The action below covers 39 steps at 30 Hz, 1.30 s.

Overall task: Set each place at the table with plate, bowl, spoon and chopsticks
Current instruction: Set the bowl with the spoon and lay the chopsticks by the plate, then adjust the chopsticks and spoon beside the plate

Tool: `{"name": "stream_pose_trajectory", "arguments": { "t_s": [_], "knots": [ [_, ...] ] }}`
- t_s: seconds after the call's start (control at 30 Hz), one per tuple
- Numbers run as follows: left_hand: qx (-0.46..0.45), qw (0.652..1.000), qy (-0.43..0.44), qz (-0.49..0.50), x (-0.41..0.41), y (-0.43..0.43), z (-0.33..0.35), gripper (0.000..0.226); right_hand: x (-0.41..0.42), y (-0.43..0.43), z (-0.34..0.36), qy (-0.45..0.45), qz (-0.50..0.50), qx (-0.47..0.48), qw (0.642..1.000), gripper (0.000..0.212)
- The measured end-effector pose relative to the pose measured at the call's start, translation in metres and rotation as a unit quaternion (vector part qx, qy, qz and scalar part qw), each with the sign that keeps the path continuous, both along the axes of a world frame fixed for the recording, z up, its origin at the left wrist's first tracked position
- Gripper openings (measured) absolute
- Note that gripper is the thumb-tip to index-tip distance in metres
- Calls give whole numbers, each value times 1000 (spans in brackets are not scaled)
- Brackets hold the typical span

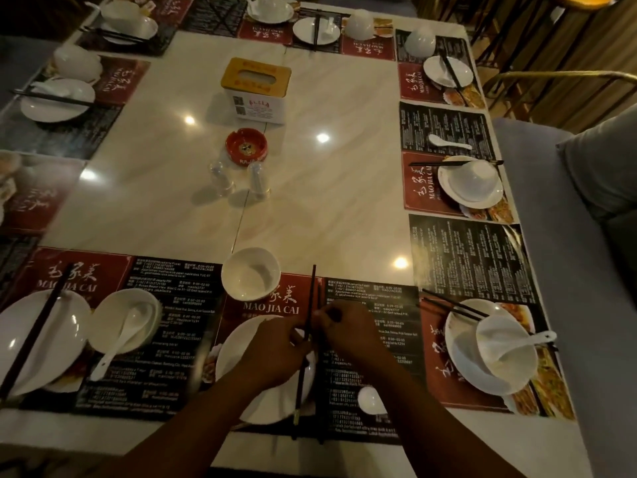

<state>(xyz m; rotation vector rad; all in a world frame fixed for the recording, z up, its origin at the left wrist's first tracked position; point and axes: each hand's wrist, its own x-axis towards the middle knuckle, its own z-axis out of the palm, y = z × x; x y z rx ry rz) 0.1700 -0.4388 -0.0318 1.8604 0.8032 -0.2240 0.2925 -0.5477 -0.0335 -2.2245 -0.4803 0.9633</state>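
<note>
The left hand (275,350) and right hand (348,326) pinch chopsticks (312,291) over a plate (230,353); the next bowl (103,317) holds a spoon (128,325).

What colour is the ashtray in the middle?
The ashtray is red, seen in the head view.

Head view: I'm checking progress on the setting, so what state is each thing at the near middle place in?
chopsticks, held over the plate's right edge
plate, flat on the mat
bowl, upright, empty
spoon, lying on the mat, partly hidden
left hand, pinching the chopsticks
right hand, pinching the chopsticks
</note>
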Motion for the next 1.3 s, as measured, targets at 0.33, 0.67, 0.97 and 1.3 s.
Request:
{"name": "stream_pose_trajectory", "arguments": {
  "t_s": [0.33, 0.67, 0.97, 1.3],
  "knots": [
    [87, 986, 135, 35, -71, 27, -26, 31, -23, -3, -35, -107, 121, -163, 973, 31],
    [97, 986, 127, 46, -64, 36, -33, 24, -28, -6, -25, -71, 25, -166, 983, 20],
    [66, 992, 97, 38, -62, 40, -48, 17, -87, 23, -13, -57, 36, -108, 992, 13],
    [51, 995, 82, 32, -65, 45, -51, 8, -104, 38, -18, -126, 28, -124, 984, 13]
  ]
}}
